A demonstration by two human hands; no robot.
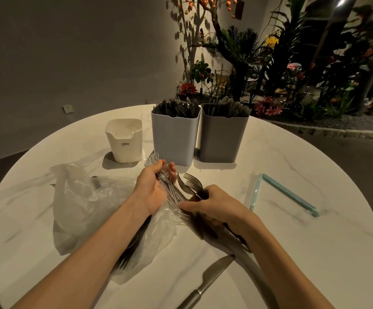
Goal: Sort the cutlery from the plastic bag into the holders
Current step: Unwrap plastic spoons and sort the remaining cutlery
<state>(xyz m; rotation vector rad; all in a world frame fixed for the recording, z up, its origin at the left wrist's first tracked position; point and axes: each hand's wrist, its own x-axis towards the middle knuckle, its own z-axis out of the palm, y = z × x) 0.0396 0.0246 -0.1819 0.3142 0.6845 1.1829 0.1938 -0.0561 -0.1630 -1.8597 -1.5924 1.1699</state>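
Step (my read): splitting a mixed handful by type before dropping into holders.
L hand [152, 188]: palm up, fingers [171, 167] curled round a bundle of clear plastic spoons [153, 158] w/ some bag film; spoon bowls poke out past fingertips toward the holders.
R hand [212, 205]: knuckles up, fingers clenched on handles of metal forks [191, 182]; tines stick out up-left, away from the person.
Key relation: fork long axis runs diagonal, handles at R hand, tines pointing to the gap btw L hand and light grey holder [174, 139]. Forks and spoons cross just beside each other btw the two hands; can't tell if touching.
Holders: light grey one packed w/ dark cutlery, looks like forks; dark grey holder [222, 139] touching its right side, also full, type unclear. White holder [124, 143] to the left, apart, looks near empty. L hand is nearer the white one; R hand nearer the grey pair.
Bag: plastic bag [80, 204] crumpled on desk [292, 241] under/left of L forearm, dark cutlery still inside under the arm.
Loose: table knife [210, 279] flat near desk edge, blade pointing up-right, under R forearm. Two pale blue sticks [289, 192] lie right, well apart.
Next (guess): pull hands apart along the fork axis, forks go fwd to a grey holder, spoons left to white.
Risk: film snagging on tines.
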